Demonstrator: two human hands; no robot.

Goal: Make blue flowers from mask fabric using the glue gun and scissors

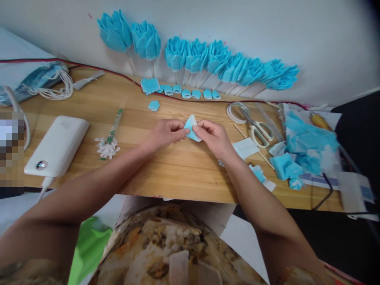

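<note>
Between my two hands, above the middle of the wooden table, is a small piece of blue and white fabric [190, 126] folded to a point at the top. My left hand [170, 132] pinches its left side between thumb and fingers. On the other side my right hand [213, 136] grips the right edge, thumb on the front. Just beyond my left hand lies a single folded blue petal [153, 105]. Further back, several more folded petals [186, 94] sit in a row beside a stack of blue squares [150, 85].
Several blue fabric flowers on sticks [176, 53] lean along the wall. To the right are scissors [261, 132], a tape roll [237, 113] and blue scraps [310, 138]. A white power bank [57, 146] and a green-wrapped stick with white bits [111, 136] lie left.
</note>
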